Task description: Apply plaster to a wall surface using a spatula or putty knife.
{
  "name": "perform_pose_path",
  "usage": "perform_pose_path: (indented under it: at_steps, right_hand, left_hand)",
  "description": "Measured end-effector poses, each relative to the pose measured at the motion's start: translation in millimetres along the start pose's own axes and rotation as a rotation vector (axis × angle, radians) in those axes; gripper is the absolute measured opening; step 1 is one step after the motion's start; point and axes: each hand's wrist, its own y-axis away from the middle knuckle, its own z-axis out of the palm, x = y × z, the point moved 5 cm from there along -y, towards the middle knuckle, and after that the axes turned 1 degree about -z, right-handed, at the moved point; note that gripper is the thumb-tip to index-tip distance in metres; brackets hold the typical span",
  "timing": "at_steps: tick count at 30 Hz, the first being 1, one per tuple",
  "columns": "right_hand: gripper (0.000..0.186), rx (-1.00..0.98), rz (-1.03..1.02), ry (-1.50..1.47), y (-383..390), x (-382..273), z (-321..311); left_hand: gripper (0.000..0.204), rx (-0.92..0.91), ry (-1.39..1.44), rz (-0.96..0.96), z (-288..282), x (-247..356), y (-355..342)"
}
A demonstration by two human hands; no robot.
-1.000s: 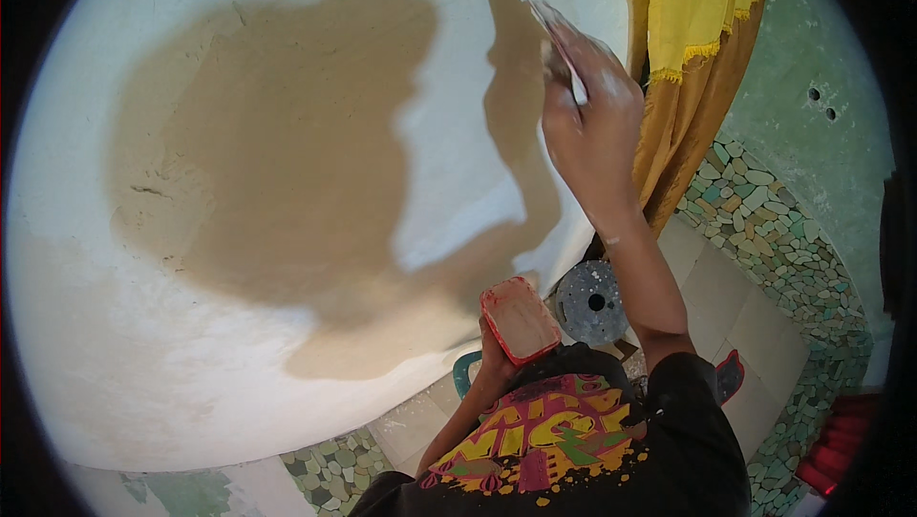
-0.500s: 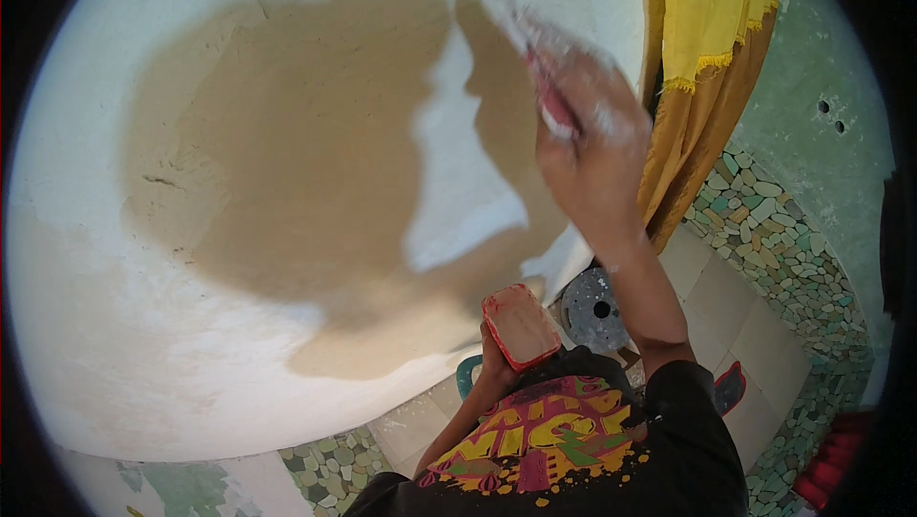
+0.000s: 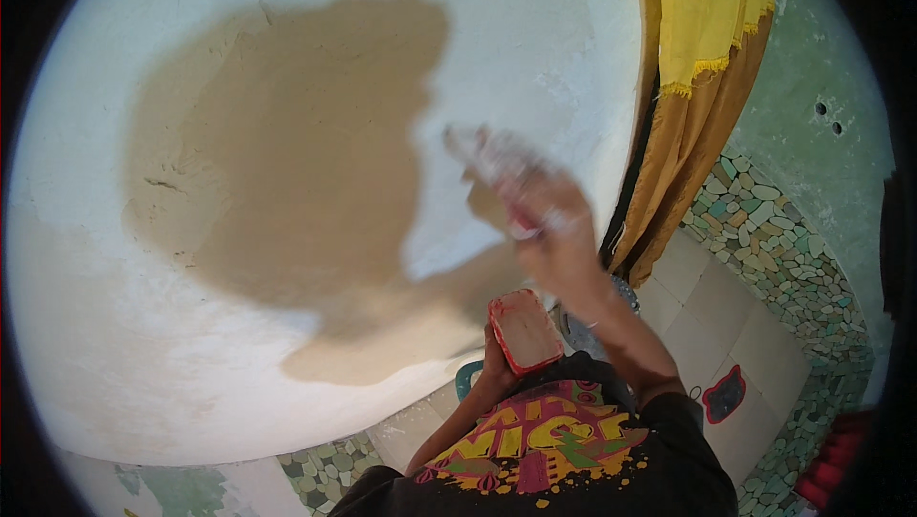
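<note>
Overlapping a grey disc [image 3: 578,337] is the right forearm [image 3: 626,340].

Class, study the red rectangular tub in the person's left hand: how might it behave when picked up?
The red tub would probably feel stiff: its outline looks evenly rectangular. It seems fairly light, since the left hand alone appears to support it. Pale smears along its edge might make it slippery.

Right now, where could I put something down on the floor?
Bare pale tiles show between the brown curtain, the pebble border and the red-edged dark thing. It's crowded beside the person's right forearm, where a grey object is partly hidden, and around the left hand holding the red tub.
</note>
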Motion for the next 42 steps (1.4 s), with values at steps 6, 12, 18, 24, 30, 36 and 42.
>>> perform_pose_path:
  at_steps: [6,12,18,24,30,36,42]
  right_hand:
    - [0.028,0.368,-0.270,0.381,-84.0,-46.2,-48.9]
    - [0.055,0.001,-0.457,0.543,-21.4,-73.6,42.8]
    - [0.061,-0.158,-0.428,0.382,-28.5,-83.8,21.9]
    - [0.064,0.081,-0.811,0.534,-79.5,-90.9,9.8]
    - [0.064,-0.047,-0.694,0.712,-28.3,-31.0,23.9]
    - [0.053,-0.002,-0.724,0.698,-36.5,-69.5,4.2]
    - [0.048,0.171,-0.712,0.752,-79.5,-73.5,22.2]
  left_hand:
    - [0.070,-0.062,0.021,0.045,13.7,1.5,-2.2]
    - [0.072,0.053,0.011,0.031,-6.5,0.2,2.7]
    - [0.072,0.115,-0.037,0.081,-4.5,16.3,9.3]
    - [0.070,-0.001,0.030,0.074,-13.5,19.7,10.2]
    - [0.072,-0.012,0.037,0.017,-10.3,27.1,18.5]
    - [0.070,0.063,-0.070,-0.020,-5.1,44.5,27.5]
    - [0.067,0.002,-0.001,-0.039,8.5,42.2,24.8]
